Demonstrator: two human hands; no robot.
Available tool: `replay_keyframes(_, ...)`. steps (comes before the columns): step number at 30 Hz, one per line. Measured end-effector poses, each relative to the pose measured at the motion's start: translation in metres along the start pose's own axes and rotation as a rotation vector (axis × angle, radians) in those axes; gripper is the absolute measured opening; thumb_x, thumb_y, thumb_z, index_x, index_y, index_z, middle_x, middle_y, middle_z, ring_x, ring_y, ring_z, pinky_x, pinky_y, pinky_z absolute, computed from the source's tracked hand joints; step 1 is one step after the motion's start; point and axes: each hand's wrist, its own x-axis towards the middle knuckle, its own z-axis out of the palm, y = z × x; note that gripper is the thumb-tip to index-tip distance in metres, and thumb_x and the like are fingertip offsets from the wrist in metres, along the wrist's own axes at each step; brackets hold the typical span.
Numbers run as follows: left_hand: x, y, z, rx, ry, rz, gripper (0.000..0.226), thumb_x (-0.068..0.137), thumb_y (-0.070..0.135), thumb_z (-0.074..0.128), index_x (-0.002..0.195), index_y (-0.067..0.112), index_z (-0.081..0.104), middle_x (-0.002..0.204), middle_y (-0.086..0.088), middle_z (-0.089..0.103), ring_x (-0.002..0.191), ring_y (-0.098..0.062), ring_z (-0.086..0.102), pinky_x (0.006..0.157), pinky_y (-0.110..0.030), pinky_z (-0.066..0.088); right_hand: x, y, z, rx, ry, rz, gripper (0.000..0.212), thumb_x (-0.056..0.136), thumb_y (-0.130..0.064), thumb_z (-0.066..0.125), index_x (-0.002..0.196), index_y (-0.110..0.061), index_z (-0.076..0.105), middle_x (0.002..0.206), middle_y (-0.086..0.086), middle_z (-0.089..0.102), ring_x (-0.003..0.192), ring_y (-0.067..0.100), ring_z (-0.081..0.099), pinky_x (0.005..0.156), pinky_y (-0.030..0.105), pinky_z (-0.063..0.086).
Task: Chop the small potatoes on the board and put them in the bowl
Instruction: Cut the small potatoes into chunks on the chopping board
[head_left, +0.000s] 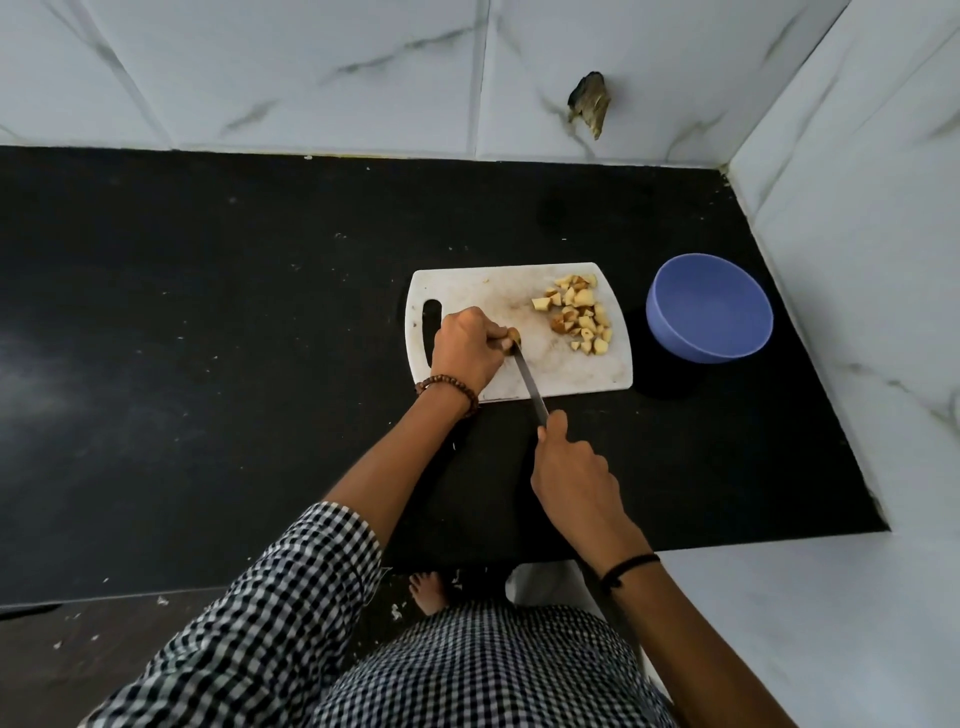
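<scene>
Head view: our left hand pinches the potato, right hand grips the knife; we should tuck fingertips, slice straight down.

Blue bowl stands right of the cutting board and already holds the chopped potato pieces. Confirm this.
Wrong. The blue bowl does stand right of the cutting board, but it is empty; the chopped potato pieces lie on the board, as the head view shows.
</scene>
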Motion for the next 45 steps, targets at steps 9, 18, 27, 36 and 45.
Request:
replay_keyframes(9,-0.009,-0.002,-0.002,0.006,0.011,0.062,0.007,0.083,0.009,0.072,0.089,0.008,0.076,0.079,0.009,0.066,0.077,-0.005,0.063,0.077,-0.017,0.052,-0.016,0.013,-0.013,0.097,-0.029,0.017,0.022,0.107,-0.04,0.026,0.113,-0.023,0.038,0.09,0.002,0.059,0.079,0.019,0.063,0.071,0.039,0.056)
replay_keyframes(18,-0.009,-0.009,0.002,0.046,0.026,0.079,0.007,0.082,0.01,0.074,0.088,0.008,0.077,0.083,-0.002,0.068,0.076,-0.013,0.064,0.068,-0.022,0.054,0.02,-0.005,-0.021,0.139,0.085,-0.102,0.023,0.107,-0.041,0.024,0.111,-0.022,0.036,0.086,0.008,0.06,0.078,0.03,0.063,0.069,0.052,0.055)
replay_keyframes(27,-0.005,-0.008,0.002,0.068,0.028,0.051,0.011,0.08,0.008,0.074,0.09,0.005,0.075,0.09,-0.003,0.066,0.079,-0.012,0.062,0.073,-0.025,0.056,0.036,-0.01,-0.02,0.148,0.077,-0.145,0.021,0.108,-0.035,0.026,0.112,-0.017,0.037,0.093,0.01,0.061,0.085,0.032,0.062,0.07,0.046,0.05)
replay_keyframes(36,-0.007,-0.007,0.001,0.055,0.029,0.042,0.007,0.083,0.004,0.066,0.079,0.008,0.062,0.085,-0.005,0.068,0.079,-0.016,0.065,0.07,-0.025,0.055,0.041,-0.012,-0.013,0.118,0.042,-0.136,0.021,0.108,-0.035,0.024,0.114,-0.017,0.034,0.091,0.01,0.059,0.079,0.031,0.061,0.068,0.048,0.051)
replay_keyframes(45,-0.007,-0.006,0.001,0.019,0.024,0.042,0.008,0.081,0.003,0.069,0.078,0.007,0.062,0.08,-0.002,0.069,0.075,-0.013,0.065,0.07,-0.03,0.057,0.06,-0.028,-0.024,0.092,-0.003,-0.122,0.016,0.105,-0.025,0.035,0.118,-0.015,0.034,0.104,0.014,0.059,0.091,0.036,0.061,0.073,0.047,0.051)
